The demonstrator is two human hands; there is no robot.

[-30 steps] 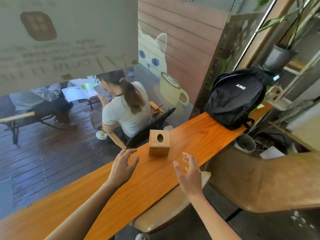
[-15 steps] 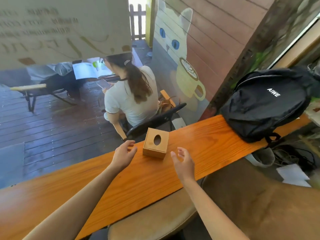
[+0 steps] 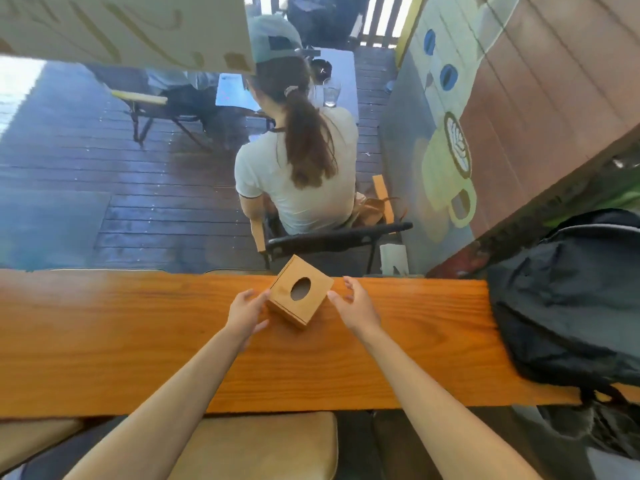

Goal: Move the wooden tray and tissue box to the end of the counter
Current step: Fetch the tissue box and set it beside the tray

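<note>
A small wooden tissue box (image 3: 300, 292) with an oval hole in its top stands turned at an angle near the far edge of the orange wooden counter (image 3: 138, 334). My left hand (image 3: 246, 311) is at the box's left corner, fingers spread, touching or just short of it. My right hand (image 3: 356, 304) is open at the box's right corner, fingers curved toward it. Neither hand has closed around the box. No wooden tray is in view.
A black backpack (image 3: 568, 299) lies on the counter's right end. Tan stool cushions (image 3: 263, 445) sit below the near edge. Beyond the glass, a person (image 3: 298, 168) sits on a black chair with their back to me.
Both hands have reached forward and come up to the two sides of the tissue box. My head has tipped down, so the counter now runs straight across the view.
</note>
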